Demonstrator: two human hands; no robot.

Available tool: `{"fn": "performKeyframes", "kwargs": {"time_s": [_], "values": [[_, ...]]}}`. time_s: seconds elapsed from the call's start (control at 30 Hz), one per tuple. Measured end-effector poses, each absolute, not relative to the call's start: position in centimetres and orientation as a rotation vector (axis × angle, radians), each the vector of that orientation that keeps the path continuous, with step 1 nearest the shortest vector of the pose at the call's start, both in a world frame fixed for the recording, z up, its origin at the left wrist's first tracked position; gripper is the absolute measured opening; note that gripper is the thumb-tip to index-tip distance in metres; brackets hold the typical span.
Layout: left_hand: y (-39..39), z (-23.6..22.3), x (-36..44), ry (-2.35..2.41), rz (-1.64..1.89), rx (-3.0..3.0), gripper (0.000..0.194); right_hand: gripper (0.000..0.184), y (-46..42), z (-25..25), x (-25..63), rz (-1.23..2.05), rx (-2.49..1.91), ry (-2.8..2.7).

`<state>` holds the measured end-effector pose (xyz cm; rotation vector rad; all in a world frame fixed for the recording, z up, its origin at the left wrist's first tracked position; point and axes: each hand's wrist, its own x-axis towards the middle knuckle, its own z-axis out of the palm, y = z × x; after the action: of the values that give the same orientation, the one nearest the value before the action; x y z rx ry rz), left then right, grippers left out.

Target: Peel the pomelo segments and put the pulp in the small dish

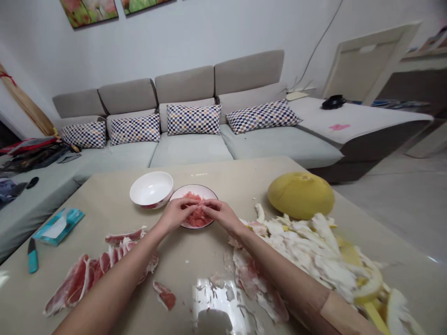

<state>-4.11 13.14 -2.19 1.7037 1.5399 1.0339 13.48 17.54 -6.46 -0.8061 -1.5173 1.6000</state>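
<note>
pulp [199, 218] lies in the plate [175, 191] under my left grip [176, 214] and right grip [222, 214], both pinched nearly closed, on what i cannot tell remotely, and too hard a tug could flick some onto the desk [240, 186].

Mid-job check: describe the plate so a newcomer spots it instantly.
Before the grey sofa stands a shiny beige table. Near its far edge, under the left hand and right hand, sits the plate. Unlike the deeper white bowl at its left, it has a thin dark rim and holds pink pulp.
</note>
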Motion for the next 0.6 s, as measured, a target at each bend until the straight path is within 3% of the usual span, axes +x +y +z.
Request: {"fn": "performKeyframes", "kwargs": {"time_s": [0.33, 0.6], "values": [[12.76, -2.12, -3.64, 1.656, 1.002, 1.990, 0.016, 0.028, 17.52, -5.92, 13.54, 1.481, -0.847, -1.644], [12.41, -2.44, -3.81, 1.712, 1.110, 1.885, 0.013, 0.031, 17.45, -6.20, 13.28, 1.473, -0.842, -1.579]]}}
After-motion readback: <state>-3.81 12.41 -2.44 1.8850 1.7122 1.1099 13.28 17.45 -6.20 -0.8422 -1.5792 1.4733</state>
